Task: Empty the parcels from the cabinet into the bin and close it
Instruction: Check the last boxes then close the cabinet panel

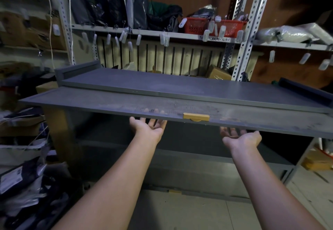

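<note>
A: Here you are at the grey cabinet [144, 80], with its flap door [90, 99] up level, seemingly hinged along the far edge. What have your hands got?

B: Your left hand [150, 128] is palm up at the near edge, just left of the yellow latch [196, 117]. Its fingers [153, 111] curl over onto the top face, so that hand is grasping the door. Your right hand [241, 137] is palm up beneath the edge, right of the latch. What shows of its fingers lies flat against the underside, released, propping rather than gripping. The tips are hidden.

A: Why one each side?

B: It's a wide panel. I'd say a hand either side of the latch stops it twisting, and palms underneath carry the weight.

A: And the parcels?

B: It's dark inside. I see an inner shelf [180, 156] but can't make out any parcels on it. There's a heap of bagged parcels [21, 179] low on the near left, outside the cabinet. Whether that's the bin, I can't tell.

A: What stage?

B: You're handling the door. Opening or closing, I can't say.
</note>
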{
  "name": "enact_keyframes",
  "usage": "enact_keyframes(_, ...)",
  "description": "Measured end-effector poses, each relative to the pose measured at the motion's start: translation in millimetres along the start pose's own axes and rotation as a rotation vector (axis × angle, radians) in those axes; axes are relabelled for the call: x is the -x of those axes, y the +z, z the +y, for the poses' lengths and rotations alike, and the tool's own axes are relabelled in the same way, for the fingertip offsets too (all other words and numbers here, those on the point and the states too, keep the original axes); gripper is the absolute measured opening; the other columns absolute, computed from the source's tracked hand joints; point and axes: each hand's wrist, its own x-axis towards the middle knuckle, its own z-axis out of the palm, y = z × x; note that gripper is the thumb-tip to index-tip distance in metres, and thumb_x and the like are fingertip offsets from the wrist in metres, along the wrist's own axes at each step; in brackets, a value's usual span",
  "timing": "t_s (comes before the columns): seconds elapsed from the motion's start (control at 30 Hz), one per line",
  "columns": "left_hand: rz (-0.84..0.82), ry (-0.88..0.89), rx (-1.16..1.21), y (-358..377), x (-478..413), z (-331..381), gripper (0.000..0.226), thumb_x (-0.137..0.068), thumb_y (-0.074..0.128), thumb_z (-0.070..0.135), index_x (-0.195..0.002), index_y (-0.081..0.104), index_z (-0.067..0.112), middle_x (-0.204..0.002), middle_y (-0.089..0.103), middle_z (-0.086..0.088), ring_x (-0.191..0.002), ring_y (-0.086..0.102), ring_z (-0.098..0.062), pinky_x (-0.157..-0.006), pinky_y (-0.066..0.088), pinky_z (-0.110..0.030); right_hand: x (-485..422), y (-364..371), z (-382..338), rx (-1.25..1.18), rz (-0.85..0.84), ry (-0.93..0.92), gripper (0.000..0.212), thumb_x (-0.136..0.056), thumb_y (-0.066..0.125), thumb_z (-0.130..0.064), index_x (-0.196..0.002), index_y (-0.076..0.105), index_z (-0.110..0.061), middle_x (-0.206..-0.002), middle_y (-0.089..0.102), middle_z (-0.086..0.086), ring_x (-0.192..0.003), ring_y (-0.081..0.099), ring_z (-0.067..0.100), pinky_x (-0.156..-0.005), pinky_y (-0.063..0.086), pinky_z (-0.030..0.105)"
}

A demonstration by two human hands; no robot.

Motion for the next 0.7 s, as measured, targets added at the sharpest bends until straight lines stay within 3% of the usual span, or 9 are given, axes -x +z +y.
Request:
enact_keyframes(0.17,-0.003,-0.001,0.015,-3,13,-1,0.058,-0.1,0.032,0.058,-0.135,0.055,0.017,-0.125,0.06,-0.02,-0.11,0.059,-0.04,-0.095,0.051,-0.051,8,-4,-4,0.012,0.0,0.0,0.048,-0.101,0.036,-0.052,-0.121,0.06,-0.016,-0.118,0.062,0.014,-0.105,0.061,0.031,-0.102,0.048,0.045)
enact_keyframes(0.37,0.006,0.004,-0.001,-13,27,-2,0.06,-0.1,0.03,0.059,-0.133,0.055,0.016,-0.121,0.061,-0.02,-0.115,0.057,-0.04,-0.086,0.052,-0.051,19,-12,-8,0.005,-0.002,0.001,0.049,-0.101,0.036,-0.052,-0.124,0.059,-0.015,-0.118,0.062,0.015,-0.102,0.062,0.033,-0.098,0.051,0.046)
enact_keyframes(0.57,-0.001,-0.007,-0.003,-13,37,-1,0.06,-0.101,0.029,0.059,-0.136,0.052,0.017,-0.131,0.056,-0.021,-0.121,0.055,-0.041,-0.1,0.049,-0.052,31,-13,-14,-0.02,0.007,0.004,0.048,-0.1,0.038,-0.053,-0.12,0.061,-0.016,-0.115,0.064,0.015,-0.102,0.063,0.034,-0.096,0.053,0.048)
enact_keyframes(0.7,-0.018,-0.014,0.002,-15,41,0,0.061,-0.1,0.029,0.059,-0.136,0.053,0.017,-0.131,0.057,-0.021,-0.119,0.055,-0.042,-0.099,0.05,-0.053,34,-14,-12,-0.01,0.002,-0.01,0.048,-0.1,0.038,-0.053,-0.12,0.061,-0.016,-0.117,0.063,0.015,-0.103,0.062,0.033,-0.099,0.051,0.046)
